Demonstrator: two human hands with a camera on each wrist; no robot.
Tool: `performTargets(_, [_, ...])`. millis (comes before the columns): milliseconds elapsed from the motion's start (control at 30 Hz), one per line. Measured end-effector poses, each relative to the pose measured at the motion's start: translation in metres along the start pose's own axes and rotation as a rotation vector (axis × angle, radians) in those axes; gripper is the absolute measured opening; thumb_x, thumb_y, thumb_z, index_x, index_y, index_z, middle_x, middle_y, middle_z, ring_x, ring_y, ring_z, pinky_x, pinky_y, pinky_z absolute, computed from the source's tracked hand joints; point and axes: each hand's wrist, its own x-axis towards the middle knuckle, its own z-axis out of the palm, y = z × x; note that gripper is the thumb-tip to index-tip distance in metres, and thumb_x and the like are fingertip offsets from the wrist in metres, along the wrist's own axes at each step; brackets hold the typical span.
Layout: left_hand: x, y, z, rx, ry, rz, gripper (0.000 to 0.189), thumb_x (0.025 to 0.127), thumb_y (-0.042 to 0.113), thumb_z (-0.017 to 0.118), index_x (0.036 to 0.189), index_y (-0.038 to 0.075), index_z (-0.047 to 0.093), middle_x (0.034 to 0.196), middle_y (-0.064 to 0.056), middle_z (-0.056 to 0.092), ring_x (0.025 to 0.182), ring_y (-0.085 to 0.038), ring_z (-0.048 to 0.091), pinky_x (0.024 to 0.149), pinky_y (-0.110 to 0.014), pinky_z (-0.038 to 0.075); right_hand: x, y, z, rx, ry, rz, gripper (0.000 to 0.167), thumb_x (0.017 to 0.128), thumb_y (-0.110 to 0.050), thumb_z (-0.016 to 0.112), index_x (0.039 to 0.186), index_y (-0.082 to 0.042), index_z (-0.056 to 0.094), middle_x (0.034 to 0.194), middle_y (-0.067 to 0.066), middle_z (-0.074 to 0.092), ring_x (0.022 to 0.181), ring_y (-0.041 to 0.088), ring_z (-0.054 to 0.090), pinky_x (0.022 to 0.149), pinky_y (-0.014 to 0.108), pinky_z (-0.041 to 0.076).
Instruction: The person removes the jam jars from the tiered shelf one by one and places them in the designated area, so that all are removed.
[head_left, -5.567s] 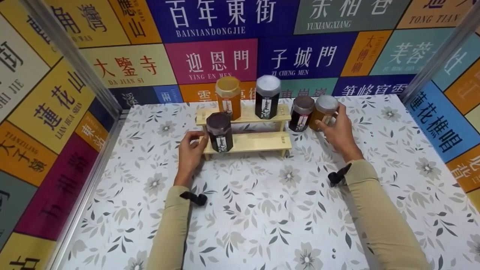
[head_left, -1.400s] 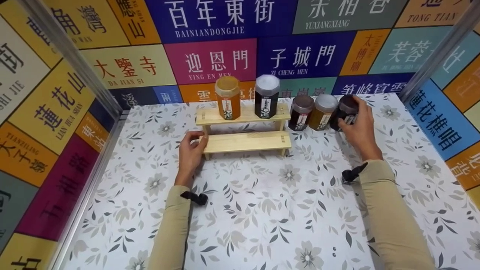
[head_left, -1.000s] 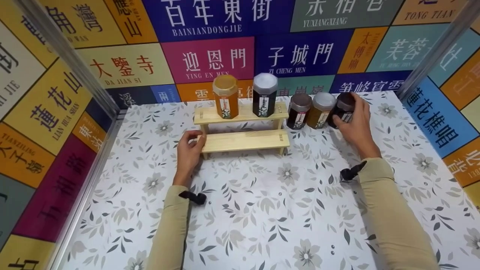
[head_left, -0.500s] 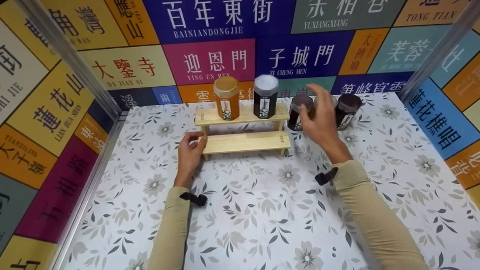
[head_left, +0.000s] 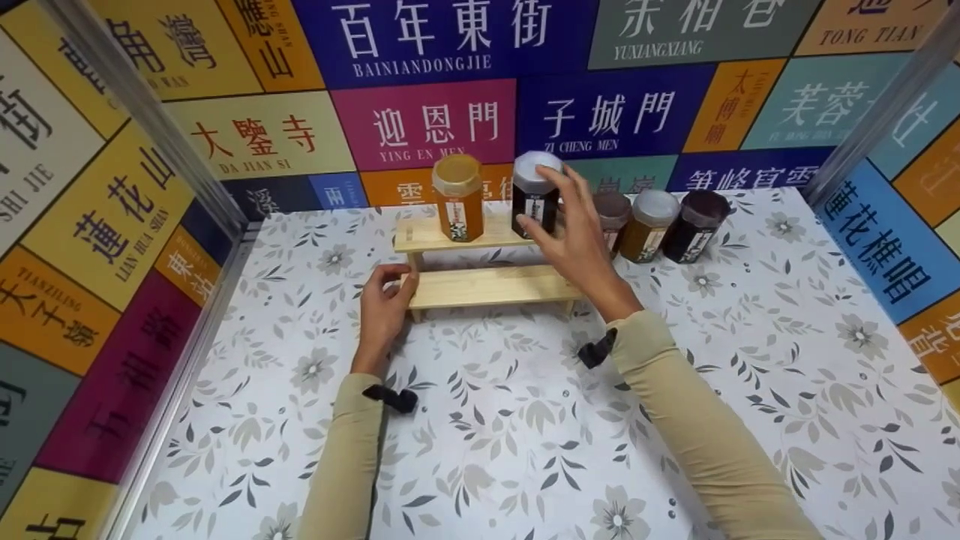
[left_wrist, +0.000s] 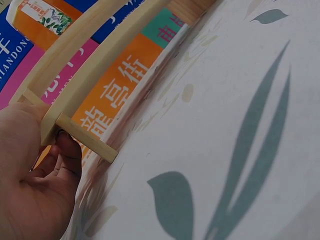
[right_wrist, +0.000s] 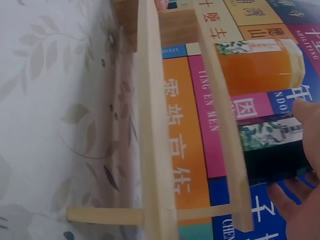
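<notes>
A two-tier wooden display stand [head_left: 487, 287] stands on the table. My left hand [head_left: 384, 304] pinches the left end of its lower step, with the thumb on top in the left wrist view. On the upper step stand an orange jar with a yellow lid [head_left: 459, 199] and a dark jar with a silver lid [head_left: 534, 196]. My right hand [head_left: 581, 240] is at the dark jar, thumb in front and fingers to its right. In the right wrist view, the thumb and fingers straddle this dark jar [right_wrist: 272, 160]; firm contact does not show.
To the right of the stand, a dark red jar [head_left: 611, 210], an amber jar with a silver lid [head_left: 647, 225] and a dark jar with a dark lid [head_left: 697, 225] stand in a row. Behind them rises a printed wall [head_left: 427, 124]. A floral cloth [head_left: 487, 420] covers the table.
The dark-lidded jar went from the lower step to the right end of the row. My right hand then let go of it and moved left to the silver-lidded dark jar. My left hand stayed.
</notes>
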Motion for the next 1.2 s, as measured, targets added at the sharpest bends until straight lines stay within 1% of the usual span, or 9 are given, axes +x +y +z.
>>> performTargets(167, [0.0, 0.0, -0.001, 0.003, -0.003, -0.012, 0.03, 0.104, 0.022, 0.075, 0.127, 0.003, 0.069, 0.127, -0.014, 0.067, 0.099, -0.025, 0.071, 0.074, -0.019, 0.057, 0.0, 0.002, 0.011, -0.048, 0.051, -0.043, 0.074, 0.095, -0.036, 0.086, 0.157, -0.025, 0.048, 0.16, 0.011, 0.048, 0.145, 0.026, 0.052, 0.114, 0.052, 0.051])
performTargets(367, [0.0, 0.0, 0.0, -0.002, 0.005, -0.018, 0.029, 0.104, 0.024, 0.075, 0.125, 0.004, 0.07, 0.126, -0.013, 0.067, 0.1, -0.024, 0.071, 0.075, -0.019, 0.057, -0.005, -0.003, 0.008, -0.061, 0.092, -0.069, 0.069, 0.095, -0.032, 0.087, 0.15, -0.015, 0.05, 0.151, 0.014, 0.052, 0.143, 0.025, 0.053, 0.108, 0.046, 0.053])
performTargets(600, [0.001, -0.001, 0.0, 0.002, 0.011, -0.009, 0.032, 0.103, 0.025, 0.077, 0.124, 0.002, 0.07, 0.126, -0.015, 0.068, 0.114, -0.026, 0.066, 0.077, -0.017, 0.054, -0.017, -0.009, -0.003, -0.026, 0.094, -0.045, 0.066, 0.094, -0.027, 0.088, 0.148, -0.015, 0.052, 0.153, 0.017, 0.05, 0.139, 0.026, 0.055, 0.092, 0.043, 0.056])
performTargets(700, [0.001, -0.002, 0.0, -0.006, 0.012, -0.006, 0.033, 0.103, 0.024, 0.077, 0.125, 0.001, 0.07, 0.127, -0.017, 0.067, 0.115, -0.03, 0.066, 0.076, -0.016, 0.053, -0.026, -0.011, -0.009, -0.009, 0.103, -0.029, 0.064, 0.095, -0.025, 0.087, 0.148, -0.014, 0.053, 0.155, 0.017, 0.049, 0.14, 0.027, 0.056, 0.093, 0.044, 0.059])
performTargets(800, [0.001, -0.002, 0.0, -0.019, 0.017, -0.016, 0.032, 0.103, 0.02, 0.077, 0.125, -0.002, 0.069, 0.127, -0.019, 0.066, 0.113, -0.034, 0.066, 0.074, -0.015, 0.052, -0.034, -0.013, -0.013, 0.017, 0.118, -0.014, 0.063, 0.094, -0.024, 0.088, 0.147, -0.014, 0.055, 0.157, 0.016, 0.049, 0.14, 0.028, 0.057, 0.101, 0.046, 0.058])
performTargets(833, [0.0, -0.002, 0.0, -0.022, 0.016, -0.015, 0.031, 0.103, 0.02, 0.076, 0.125, -0.001, 0.069, 0.127, -0.019, 0.066, 0.111, -0.034, 0.067, 0.074, -0.016, 0.052, -0.036, -0.013, -0.015, 0.031, 0.126, -0.01, 0.062, 0.094, -0.023, 0.088, 0.146, -0.014, 0.056, 0.156, 0.015, 0.05, 0.14, 0.027, 0.057, 0.104, 0.046, 0.057])
performTargets(967, [0.0, -0.001, -0.001, 0.0, 0.01, -0.013, 0.029, 0.104, 0.02, 0.075, 0.125, 0.001, 0.069, 0.125, -0.015, 0.067, 0.108, -0.029, 0.067, 0.075, -0.018, 0.054, -0.045, -0.009, -0.025, 0.055, 0.162, -0.011, 0.063, 0.092, -0.022, 0.089, 0.145, -0.011, 0.057, 0.155, 0.014, 0.051, 0.137, 0.025, 0.058, 0.105, 0.045, 0.058])
performTargets(1100, [0.0, 0.001, -0.001, 0.02, 0.007, -0.012, 0.03, 0.104, 0.023, 0.075, 0.125, 0.003, 0.07, 0.125, -0.014, 0.067, 0.105, -0.026, 0.068, 0.075, -0.019, 0.055, -0.049, -0.003, -0.038, 0.072, 0.211, 0.007, 0.063, 0.092, -0.017, 0.089, 0.143, -0.007, 0.055, 0.151, 0.015, 0.053, 0.134, 0.024, 0.061, 0.105, 0.038, 0.059])
performTargets(1200, [-0.001, 0.0, 0.0, 0.024, 0.004, -0.017, 0.031, 0.104, 0.025, 0.075, 0.126, 0.003, 0.07, 0.126, -0.014, 0.067, 0.103, -0.024, 0.068, 0.074, -0.019, 0.055, -0.053, -0.001, -0.05, 0.102, 0.246, 0.048, 0.066, 0.09, -0.008, 0.089, 0.145, -0.004, 0.053, 0.148, 0.015, 0.053, 0.124, 0.025, 0.065, 0.096, 0.027, 0.061])
